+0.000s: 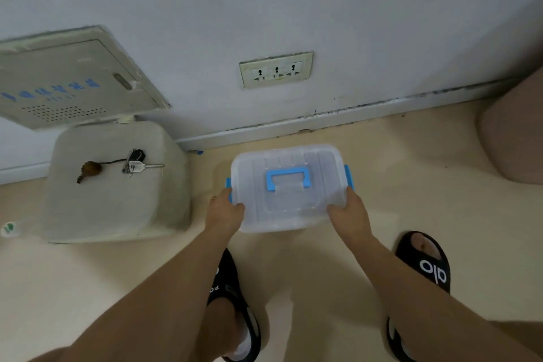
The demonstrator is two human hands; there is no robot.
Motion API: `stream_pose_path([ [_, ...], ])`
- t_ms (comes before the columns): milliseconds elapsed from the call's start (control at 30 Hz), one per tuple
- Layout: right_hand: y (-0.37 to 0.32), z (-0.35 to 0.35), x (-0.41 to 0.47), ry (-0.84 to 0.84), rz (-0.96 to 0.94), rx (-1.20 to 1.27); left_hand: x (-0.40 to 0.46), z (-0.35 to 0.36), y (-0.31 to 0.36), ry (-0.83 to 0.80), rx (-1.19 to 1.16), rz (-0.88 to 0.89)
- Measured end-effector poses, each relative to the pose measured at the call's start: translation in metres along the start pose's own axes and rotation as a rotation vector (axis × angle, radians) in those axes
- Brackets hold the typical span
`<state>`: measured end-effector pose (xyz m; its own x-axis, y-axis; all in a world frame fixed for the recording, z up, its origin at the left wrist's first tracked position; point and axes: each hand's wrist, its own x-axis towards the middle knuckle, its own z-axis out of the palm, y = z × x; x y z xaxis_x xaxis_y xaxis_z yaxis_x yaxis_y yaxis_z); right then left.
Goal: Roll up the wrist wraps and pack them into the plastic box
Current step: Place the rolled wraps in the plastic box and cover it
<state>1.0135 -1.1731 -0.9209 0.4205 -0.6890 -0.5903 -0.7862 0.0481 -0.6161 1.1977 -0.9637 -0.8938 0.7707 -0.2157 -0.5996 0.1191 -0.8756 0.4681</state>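
Plastic box: held low over the floor near the wall, lid on, blue handle folded flat, blue latches at both ends.
Contents: none can be made out through the translucent lid.
Wrist wraps: not seen in view.
Left hand: grip closed on the box's near left corner, thumb on the lid.
Right hand: grip closed on the near right corner likewise.
Step judged: box being carried or set down.
Advice: it should be kept level and both latches released before packing.
Beside: a pale stool with keys on it.
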Motion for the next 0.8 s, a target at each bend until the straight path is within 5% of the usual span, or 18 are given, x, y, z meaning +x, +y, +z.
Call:
stream_pose_path([
  [300,-0.026,0.0,-0.009,0.138,-0.08,-0.131,0.017,0.006,-0.001,0.032,0.005,-0.015],
  [600,-0.013,-0.012,0.01,0.106,-0.142,-0.348,0.023,0.008,0.003,0.021,-0.032,-0.013],
  [800,-0.016,-0.017,0.024,0.102,-0.066,-0.201,0.026,0.001,-0.002,0.033,-0.047,-0.003],
])
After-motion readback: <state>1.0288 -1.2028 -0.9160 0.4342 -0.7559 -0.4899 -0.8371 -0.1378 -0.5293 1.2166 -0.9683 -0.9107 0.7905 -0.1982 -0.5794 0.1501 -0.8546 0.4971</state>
